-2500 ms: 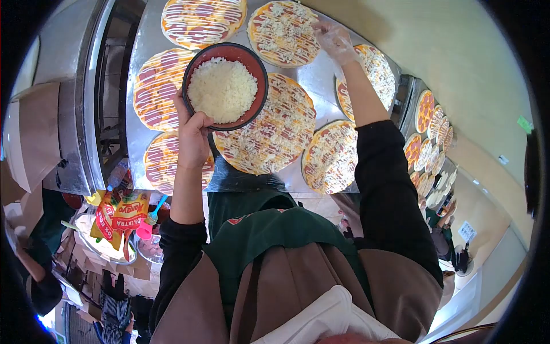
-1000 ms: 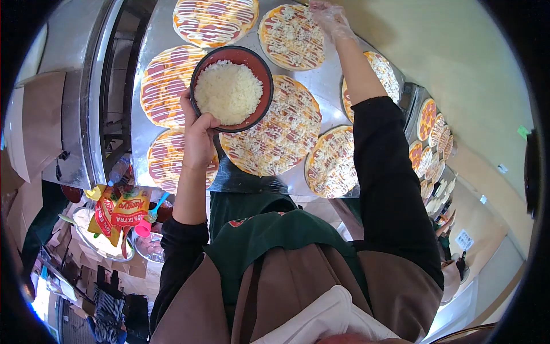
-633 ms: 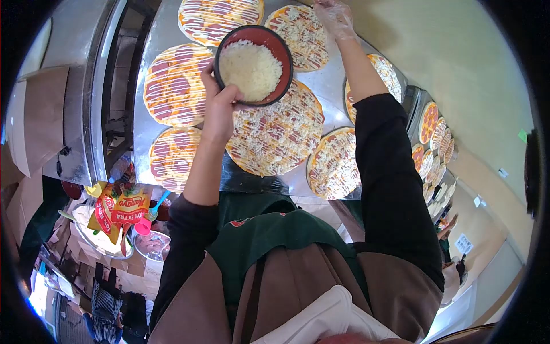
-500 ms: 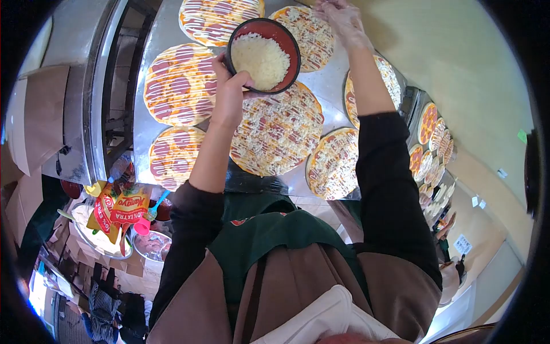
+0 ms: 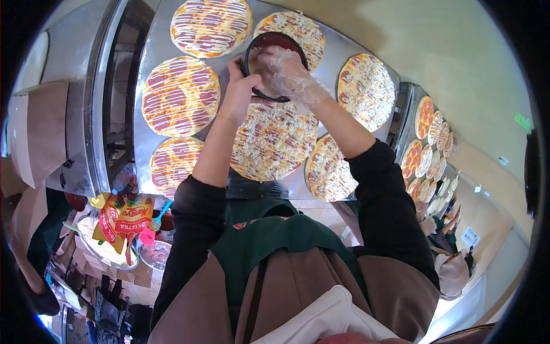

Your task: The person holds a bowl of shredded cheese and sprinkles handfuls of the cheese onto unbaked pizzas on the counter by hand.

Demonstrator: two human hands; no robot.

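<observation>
My left hand (image 5: 242, 92) grips the rim and side of a dark bowl (image 5: 275, 38) with a reddish inside. Inside that bowl is my right hand (image 5: 283, 71), in a clear plastic glove, its fingers bent; what they hold is hidden. Below the bowl lies a pizza (image 5: 275, 143) covered with shredded white cheese over sliced meat. Other cheese-topped pizzas lie behind the bowl (image 5: 309, 35), to the right (image 5: 366, 92) and at the lower right (image 5: 329, 172). On the left are pizzas (image 5: 180, 96) with sliced meat and white sauce stripes.
The pizzas rest on a metal table (image 5: 338, 43). More pizzas (image 5: 424, 117) stand on another surface at the right. At the lower left are a red and yellow packet (image 5: 134, 215), a metal bowl of pinkish food (image 5: 154, 254) and a person's arm (image 5: 26, 269).
My right hand has come down from the upper right pizza into the bowl. My left hand and the bowl have shifted slightly right and down.
</observation>
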